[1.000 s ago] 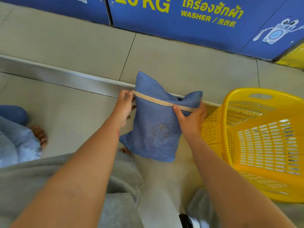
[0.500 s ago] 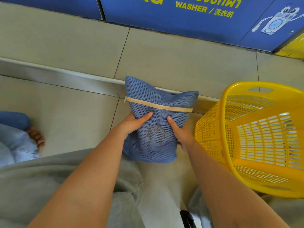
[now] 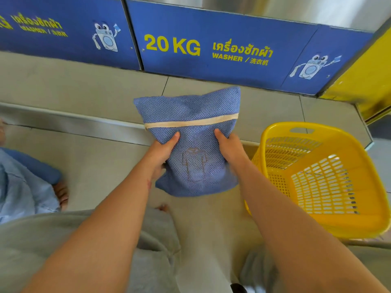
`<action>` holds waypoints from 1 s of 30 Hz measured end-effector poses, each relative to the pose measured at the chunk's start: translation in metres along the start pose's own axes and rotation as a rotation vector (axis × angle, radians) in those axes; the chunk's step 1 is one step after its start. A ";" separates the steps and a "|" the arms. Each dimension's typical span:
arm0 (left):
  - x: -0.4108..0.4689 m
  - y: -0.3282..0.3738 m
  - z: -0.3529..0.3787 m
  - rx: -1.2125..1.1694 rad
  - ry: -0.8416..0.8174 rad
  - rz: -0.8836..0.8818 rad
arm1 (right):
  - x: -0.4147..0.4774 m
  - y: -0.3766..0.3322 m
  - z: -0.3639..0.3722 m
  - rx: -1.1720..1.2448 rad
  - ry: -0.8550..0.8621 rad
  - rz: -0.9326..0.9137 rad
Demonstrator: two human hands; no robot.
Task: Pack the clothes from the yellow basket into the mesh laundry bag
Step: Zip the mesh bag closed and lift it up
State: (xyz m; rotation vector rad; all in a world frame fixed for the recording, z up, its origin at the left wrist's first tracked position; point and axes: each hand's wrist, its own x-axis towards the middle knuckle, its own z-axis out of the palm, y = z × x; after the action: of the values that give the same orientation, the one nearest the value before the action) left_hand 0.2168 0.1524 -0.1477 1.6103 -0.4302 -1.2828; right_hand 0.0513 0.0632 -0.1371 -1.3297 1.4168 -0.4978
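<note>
A bulging blue mesh laundry bag (image 3: 190, 106) with a beige zipper strip zipped across it and a shirt outline printed on its front is held upright above the tiled floor. My left hand (image 3: 161, 151) grips its left side below the zipper. My right hand (image 3: 229, 148) grips its right side at the same height. The yellow basket (image 3: 357, 220) stands on the floor to the right of the bag, and no clothes show inside it.
Blue washer panels (image 3: 211, 49) marked 20 KG line the wall behind a raised tiled step with a metal edge (image 3: 74, 123). Another person's jeans leg and bare foot (image 3: 61, 193) are at the left. My grey-clad knees fill the bottom.
Both hands dropped from the zipper ends to the bag's sides below the zipper, and the bag is now held higher and farther forward, its zipper strip straightened. The camera tilted upward.
</note>
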 end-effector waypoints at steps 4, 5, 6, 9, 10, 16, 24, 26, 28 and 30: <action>-0.006 0.033 0.009 -0.137 -0.067 0.086 | 0.006 -0.059 -0.017 -0.039 0.072 -0.131; -0.005 0.041 0.015 -0.159 -0.082 0.109 | 0.007 -0.073 -0.022 -0.050 0.090 -0.160; -0.004 0.050 0.022 -0.194 -0.093 0.128 | 0.010 -0.085 -0.027 -0.060 0.109 -0.188; 0.008 0.069 0.049 -0.380 -0.141 0.162 | 0.023 -0.114 -0.046 -0.103 0.156 -0.273; 0.016 0.072 0.057 -0.407 -0.161 0.171 | 0.030 -0.120 -0.052 -0.121 0.170 -0.292; 0.079 0.081 0.097 -0.542 -0.188 0.113 | 0.101 -0.142 -0.078 -0.321 0.275 -0.387; 0.141 0.099 0.154 -0.279 -0.238 -0.300 | 0.192 -0.153 -0.083 -0.835 0.407 -0.591; 0.153 0.090 0.150 -0.086 -0.176 -0.498 | 0.210 -0.132 -0.081 -0.937 0.348 -0.574; 0.159 0.083 0.145 0.007 -0.025 -0.481 | 0.220 -0.105 -0.080 -1.013 0.281 -0.532; 0.168 0.071 0.139 0.247 0.273 -0.225 | 0.220 -0.082 -0.080 -1.032 0.325 -0.565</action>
State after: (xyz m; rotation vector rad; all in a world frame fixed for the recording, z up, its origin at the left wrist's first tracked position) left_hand 0.1782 -0.0729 -0.1691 2.0583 -0.2487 -1.1837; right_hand 0.0620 -0.1845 -0.1296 -2.6150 1.6195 -0.3433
